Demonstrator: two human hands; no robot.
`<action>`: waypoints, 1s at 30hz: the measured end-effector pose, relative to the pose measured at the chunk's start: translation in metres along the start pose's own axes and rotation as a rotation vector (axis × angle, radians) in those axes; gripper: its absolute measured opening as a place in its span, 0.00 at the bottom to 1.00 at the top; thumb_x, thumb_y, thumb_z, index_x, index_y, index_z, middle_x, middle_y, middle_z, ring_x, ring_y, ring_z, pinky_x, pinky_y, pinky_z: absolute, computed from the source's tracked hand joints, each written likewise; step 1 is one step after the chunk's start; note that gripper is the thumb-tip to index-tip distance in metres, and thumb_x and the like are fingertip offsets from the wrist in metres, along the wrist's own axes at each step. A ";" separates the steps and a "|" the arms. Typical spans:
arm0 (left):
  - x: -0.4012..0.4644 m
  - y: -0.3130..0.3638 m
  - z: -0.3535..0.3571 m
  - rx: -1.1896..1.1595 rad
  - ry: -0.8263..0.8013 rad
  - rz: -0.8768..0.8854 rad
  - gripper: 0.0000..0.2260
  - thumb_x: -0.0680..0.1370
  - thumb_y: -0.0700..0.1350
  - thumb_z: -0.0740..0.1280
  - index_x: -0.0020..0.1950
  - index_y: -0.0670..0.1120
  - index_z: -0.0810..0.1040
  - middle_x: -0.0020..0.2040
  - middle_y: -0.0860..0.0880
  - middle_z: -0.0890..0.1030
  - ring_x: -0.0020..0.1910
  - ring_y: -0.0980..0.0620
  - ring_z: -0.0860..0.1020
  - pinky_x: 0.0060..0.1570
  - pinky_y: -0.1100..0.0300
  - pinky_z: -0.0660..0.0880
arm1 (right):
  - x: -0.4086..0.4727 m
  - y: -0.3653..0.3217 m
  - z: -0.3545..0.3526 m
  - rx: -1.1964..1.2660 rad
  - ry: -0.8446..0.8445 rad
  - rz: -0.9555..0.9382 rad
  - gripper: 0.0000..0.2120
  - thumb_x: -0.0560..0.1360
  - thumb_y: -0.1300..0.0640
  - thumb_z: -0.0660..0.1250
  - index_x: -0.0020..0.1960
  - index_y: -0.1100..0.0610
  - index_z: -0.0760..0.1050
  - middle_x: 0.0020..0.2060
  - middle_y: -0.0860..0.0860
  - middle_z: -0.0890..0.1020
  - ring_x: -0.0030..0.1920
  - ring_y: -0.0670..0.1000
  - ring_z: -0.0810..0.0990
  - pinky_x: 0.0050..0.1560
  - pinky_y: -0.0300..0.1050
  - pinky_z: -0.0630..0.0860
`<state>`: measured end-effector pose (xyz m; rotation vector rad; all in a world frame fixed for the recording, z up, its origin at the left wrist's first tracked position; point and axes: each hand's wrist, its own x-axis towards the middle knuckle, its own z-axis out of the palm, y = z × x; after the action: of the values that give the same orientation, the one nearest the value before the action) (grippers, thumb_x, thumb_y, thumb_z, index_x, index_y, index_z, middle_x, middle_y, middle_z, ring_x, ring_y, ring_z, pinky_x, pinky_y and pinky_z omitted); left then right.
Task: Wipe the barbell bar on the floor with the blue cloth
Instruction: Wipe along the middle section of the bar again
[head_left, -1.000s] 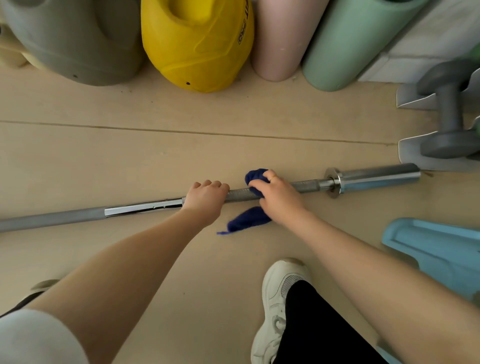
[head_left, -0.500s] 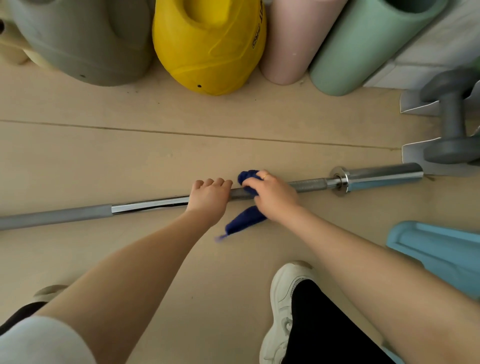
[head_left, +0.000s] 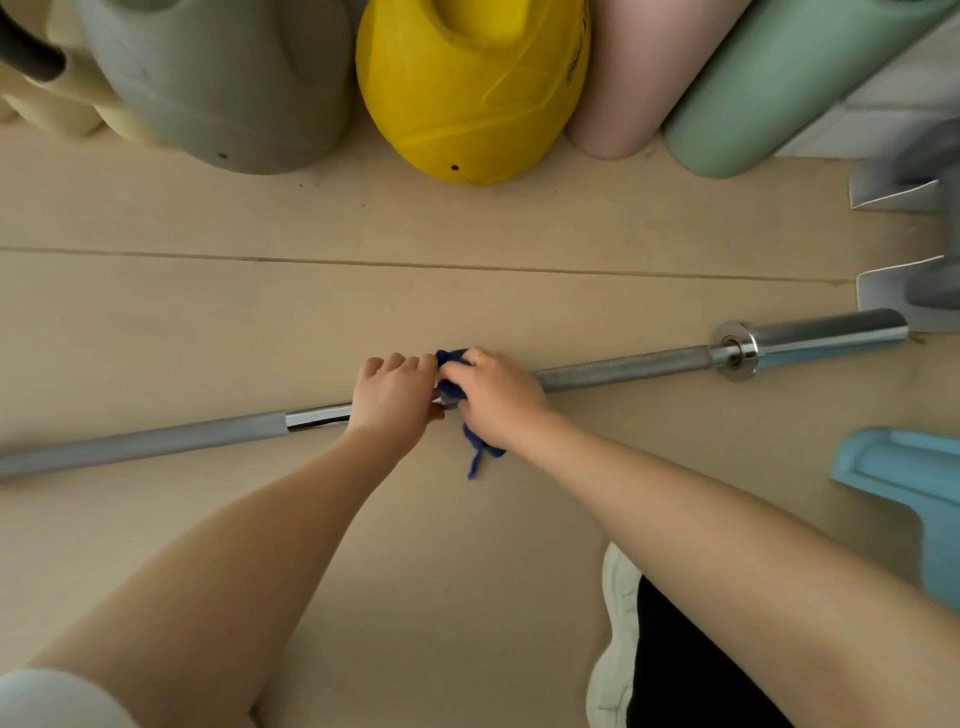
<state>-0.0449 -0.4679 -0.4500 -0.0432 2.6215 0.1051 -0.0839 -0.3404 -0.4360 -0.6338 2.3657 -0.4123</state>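
A long steel barbell bar (head_left: 623, 370) lies across the tan floor, its chrome sleeve at the right. My left hand (head_left: 395, 397) is wrapped around the bar near its middle. Right beside it, touching it, my right hand (head_left: 493, 397) presses a dark blue cloth (head_left: 451, 387) around the bar. A loose end of the cloth hangs down below my right wrist onto the floor. The bar under both hands is hidden.
Along the far edge stand a grey weight (head_left: 218, 83), a yellow weight (head_left: 467, 88), a pink roller (head_left: 618, 78) and a green roller (head_left: 779, 88). Grey dumbbells on a rack (head_left: 930, 249) sit at the right, a light blue plastic piece (head_left: 914, 483) below them. My white shoe (head_left: 615, 639) is at the bottom.
My right hand has slid the cloth leftward along the bar until it meets my left hand. The cloth's hanging tail is now shorter and bunched. The left hand has kept its grip.
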 end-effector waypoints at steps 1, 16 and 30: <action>0.001 -0.002 0.002 -0.006 0.007 0.000 0.18 0.76 0.53 0.67 0.60 0.45 0.70 0.55 0.49 0.79 0.59 0.46 0.74 0.57 0.56 0.64 | 0.002 -0.001 0.001 -0.018 -0.012 -0.012 0.18 0.74 0.62 0.60 0.62 0.50 0.72 0.59 0.54 0.73 0.59 0.58 0.71 0.49 0.50 0.74; 0.029 -0.023 -0.011 -0.089 0.069 0.033 0.13 0.81 0.50 0.58 0.62 0.46 0.72 0.59 0.48 0.76 0.60 0.45 0.71 0.58 0.55 0.66 | 0.009 0.002 0.005 -0.074 0.224 0.164 0.22 0.75 0.65 0.58 0.67 0.52 0.67 0.64 0.56 0.67 0.60 0.62 0.66 0.50 0.54 0.74; 0.045 -0.029 -0.013 -0.014 0.128 0.040 0.14 0.76 0.37 0.64 0.60 0.47 0.72 0.55 0.49 0.76 0.55 0.46 0.74 0.52 0.57 0.66 | 0.013 0.030 -0.027 -0.180 0.319 0.440 0.24 0.75 0.66 0.59 0.68 0.50 0.63 0.70 0.54 0.62 0.60 0.59 0.66 0.50 0.52 0.71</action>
<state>-0.0890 -0.4982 -0.4624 -0.0026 2.7507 0.1386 -0.1202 -0.3186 -0.4361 -0.1132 2.7736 -0.1088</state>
